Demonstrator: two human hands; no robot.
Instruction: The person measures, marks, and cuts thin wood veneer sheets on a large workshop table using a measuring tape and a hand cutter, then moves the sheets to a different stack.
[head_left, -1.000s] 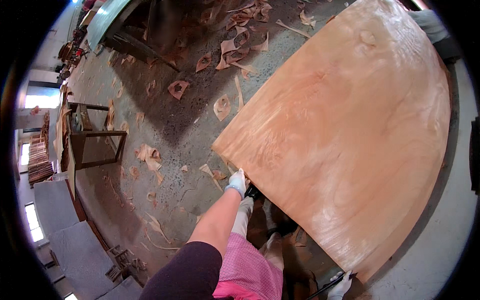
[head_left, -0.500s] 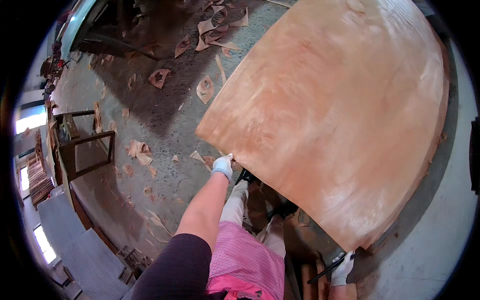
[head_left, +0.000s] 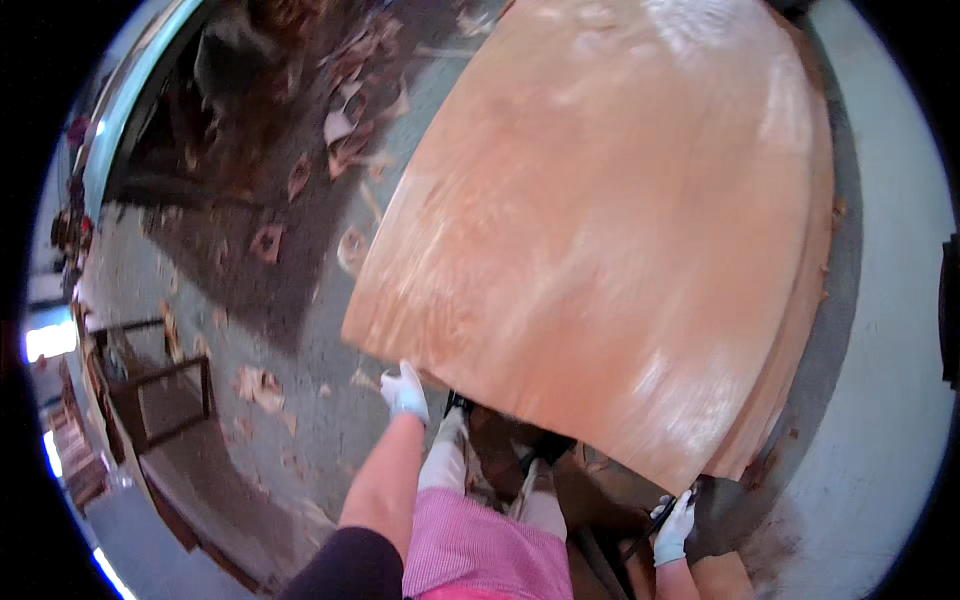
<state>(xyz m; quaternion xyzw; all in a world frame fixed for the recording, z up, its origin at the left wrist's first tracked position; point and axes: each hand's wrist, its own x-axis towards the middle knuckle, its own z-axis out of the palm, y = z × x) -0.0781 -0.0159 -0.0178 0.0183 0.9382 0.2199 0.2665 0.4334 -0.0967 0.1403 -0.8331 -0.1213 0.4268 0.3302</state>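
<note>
A large, thin sheet of tan wood veneer spreads ahead of me, its near edge slanting down to the right. At its near left corner is my left hand, in a white glove, thumb and fingers apart beside the edge; whether it touches the sheet is hard to tell through the blur. My right hand, also gloved, is at the near right corner. Its fingers are closed round a thin black rod. Whether they also pinch the veneer corner is hidden.
More veneer edges show under the sheet's right side. Torn veneer scraps litter the grey floor at left, near a dark wooden frame. A pale surface runs along the right. Dark supports stand under the near edge by my legs.
In the view, the sheet has shifted left and its near left corner lower. My left hand has loosened from the edge and now sits left of it. My right hand stays at the right corner.
</note>
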